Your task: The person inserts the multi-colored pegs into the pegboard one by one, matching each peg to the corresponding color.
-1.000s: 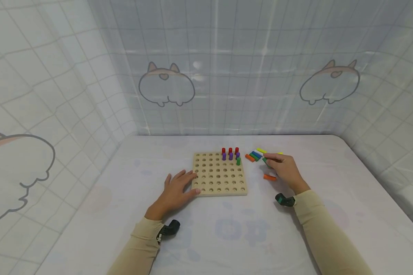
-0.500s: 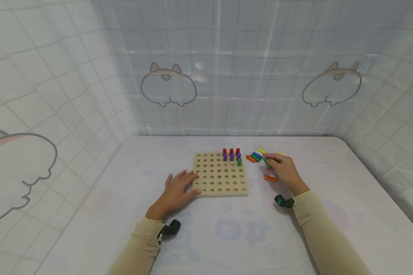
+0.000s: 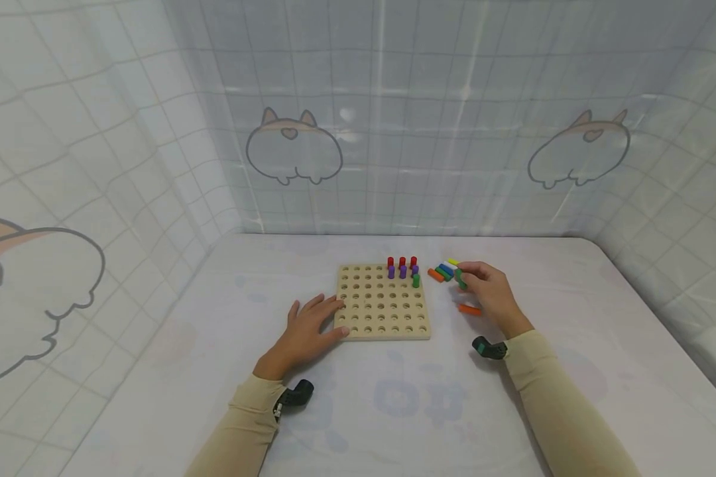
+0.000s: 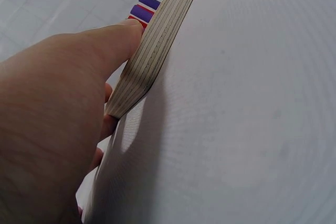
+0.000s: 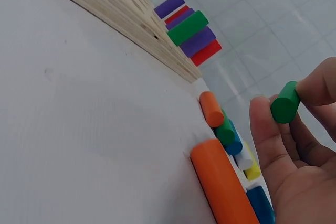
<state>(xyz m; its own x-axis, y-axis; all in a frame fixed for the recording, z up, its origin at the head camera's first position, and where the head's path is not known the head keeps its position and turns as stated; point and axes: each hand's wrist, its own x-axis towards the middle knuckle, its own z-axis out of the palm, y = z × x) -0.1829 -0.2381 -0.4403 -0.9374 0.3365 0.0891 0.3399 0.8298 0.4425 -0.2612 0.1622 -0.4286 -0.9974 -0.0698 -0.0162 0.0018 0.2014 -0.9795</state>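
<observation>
Right now my right hand (image 3: 489,291) has its grip closed on a short green peg (image 5: 285,102), pinched between thumb and fingertips (image 5: 320,85) and lifted clear of the surface, so I judge the step in hand to be carrying a picked-up peg toward the wooden pegboard (image 3: 382,303). The peg sits at the very tip of the grip, its round end face free below my fingers (the rest of my hand is curled loosely behind it).

Just under and beside that hand lies the loose pile of pegs (image 3: 444,270): orange, green, blue, white and yellow ones side by side, and a single orange peg (image 3: 469,309) lying apart, nearer to me. The held peg is to the right of the board, well short of any hole.

On the board, three red pegs (image 3: 402,261) stand in the far row, three purple pegs (image 3: 402,271) in the row before them, and one green peg (image 3: 416,280) at the right end of the third row. The next move, as I judge it, calls for swinging the peg leftward, turning it upright and lining it over an empty hole next to that standing green one.

My left hand (image 3: 310,324) lies flat with fingers spread, grip apart, fingertips against the board's near-left edge, steadying it on the pale cloth-covered counter (image 3: 394,404).
</observation>
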